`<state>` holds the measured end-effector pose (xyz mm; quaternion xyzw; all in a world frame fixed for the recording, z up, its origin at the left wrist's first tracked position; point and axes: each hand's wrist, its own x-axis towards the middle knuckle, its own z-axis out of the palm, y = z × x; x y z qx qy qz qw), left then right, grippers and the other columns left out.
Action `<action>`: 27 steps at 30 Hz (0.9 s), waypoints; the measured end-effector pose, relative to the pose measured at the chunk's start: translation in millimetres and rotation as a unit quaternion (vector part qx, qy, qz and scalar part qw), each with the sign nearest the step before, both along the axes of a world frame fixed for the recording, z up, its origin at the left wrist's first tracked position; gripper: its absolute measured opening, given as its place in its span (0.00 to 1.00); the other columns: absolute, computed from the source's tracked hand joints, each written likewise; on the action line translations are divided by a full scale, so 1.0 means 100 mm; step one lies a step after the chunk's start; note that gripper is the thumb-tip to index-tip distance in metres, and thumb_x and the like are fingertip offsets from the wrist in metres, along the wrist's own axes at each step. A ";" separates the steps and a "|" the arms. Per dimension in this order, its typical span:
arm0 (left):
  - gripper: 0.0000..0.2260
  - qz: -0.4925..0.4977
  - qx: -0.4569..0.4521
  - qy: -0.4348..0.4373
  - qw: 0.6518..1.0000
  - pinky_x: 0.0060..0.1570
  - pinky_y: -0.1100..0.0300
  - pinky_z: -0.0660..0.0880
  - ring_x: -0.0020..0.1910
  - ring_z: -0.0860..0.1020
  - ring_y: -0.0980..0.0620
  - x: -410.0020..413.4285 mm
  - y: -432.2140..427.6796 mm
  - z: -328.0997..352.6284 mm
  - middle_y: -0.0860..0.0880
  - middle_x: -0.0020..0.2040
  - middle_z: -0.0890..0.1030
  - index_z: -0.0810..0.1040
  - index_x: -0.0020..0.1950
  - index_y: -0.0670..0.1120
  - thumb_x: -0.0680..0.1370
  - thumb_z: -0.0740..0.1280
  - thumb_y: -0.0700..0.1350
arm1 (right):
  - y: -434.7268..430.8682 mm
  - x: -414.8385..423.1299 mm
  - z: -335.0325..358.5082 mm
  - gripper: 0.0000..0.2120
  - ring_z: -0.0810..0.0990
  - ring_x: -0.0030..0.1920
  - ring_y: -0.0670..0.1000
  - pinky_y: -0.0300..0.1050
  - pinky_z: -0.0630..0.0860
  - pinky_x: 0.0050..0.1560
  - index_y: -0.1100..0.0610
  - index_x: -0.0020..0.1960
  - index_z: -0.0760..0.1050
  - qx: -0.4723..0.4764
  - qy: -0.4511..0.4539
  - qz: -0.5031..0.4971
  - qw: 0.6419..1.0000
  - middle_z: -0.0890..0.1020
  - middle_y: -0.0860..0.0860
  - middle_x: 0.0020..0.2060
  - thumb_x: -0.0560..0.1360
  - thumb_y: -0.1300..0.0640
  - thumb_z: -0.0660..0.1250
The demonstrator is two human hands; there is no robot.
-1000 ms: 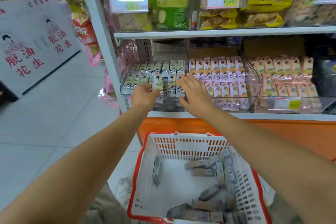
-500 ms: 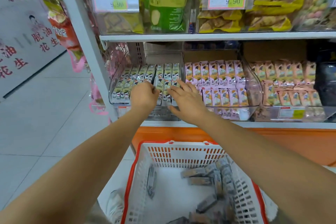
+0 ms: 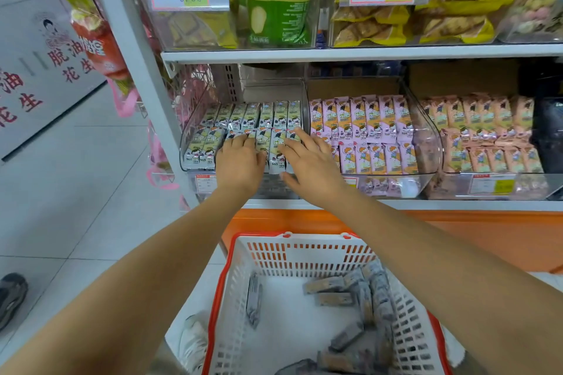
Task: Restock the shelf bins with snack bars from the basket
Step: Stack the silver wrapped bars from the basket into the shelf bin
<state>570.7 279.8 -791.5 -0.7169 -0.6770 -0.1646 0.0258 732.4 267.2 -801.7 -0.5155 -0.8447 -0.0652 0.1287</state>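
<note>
The basket [image 3: 316,236] sits nearest, low under both forearms, with grey-wrapped snack bars [image 3: 327,286] loose along its right side, so plenty of restocking remains, I judge.

Above it, both hands are in the leftmost clear bin [image 3: 186,146] on the lower shelf. The left grip [image 3: 239,161] has its fingers bent down over the front row of white bars [image 3: 266,114]; whether it pinches one I cannot tell. The right grip [image 3: 310,163] lies flat and spread on the same row, holding nothing.

The rows stand tightly packed and tilted, so a hard push could buckle them or tip a bar over the low front lip, down into the basket or onto the floor. The right grip rests beside the divider, so a bar could slide into the pink bars [image 3: 359,114] next door.

Farther right lie peach bars [image 3: 487,113]. The upper shelf [image 3: 365,52] overhangs the bins and limits reach to the back rows, while the white upright post [image 3: 131,55] hems in the left. A shoe [image 3: 12,295] shows at far left on the floor.
</note>
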 end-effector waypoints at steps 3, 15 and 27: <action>0.20 -0.013 -0.006 -0.018 1.000 0.69 0.50 0.60 0.72 0.64 0.42 -0.02 -0.01 0.01 0.42 0.73 0.68 0.68 0.72 0.41 0.83 0.56 0.49 | 0.00 0.01 -0.02 0.27 0.48 0.79 0.54 0.54 0.43 0.76 0.54 0.76 0.61 0.001 0.003 0.003 1.000 0.63 0.51 0.75 0.80 0.46 0.59; 0.12 -0.047 0.136 -0.094 0.985 0.51 0.50 0.69 0.53 0.71 0.42 -0.18 -0.99 -0.50 0.42 0.54 0.74 0.76 0.57 0.42 0.73 0.66 0.37 | -0.64 0.20 -0.41 0.18 0.72 0.59 0.53 0.48 0.64 0.60 0.56 0.62 0.75 0.097 0.113 0.112 0.983 0.77 0.51 0.56 0.75 0.59 0.56; 0.30 0.097 -0.311 0.054 0.944 0.74 0.41 0.50 0.77 0.48 0.39 -0.30 -2.03 -1.82 0.40 0.79 0.49 0.52 0.78 0.44 0.81 0.58 0.56 | -1.76 0.56 -1.79 0.21 0.72 0.64 0.57 0.46 0.70 0.60 0.57 0.72 0.67 -0.528 -0.120 -0.076 0.837 0.70 0.55 0.70 0.83 0.49 0.57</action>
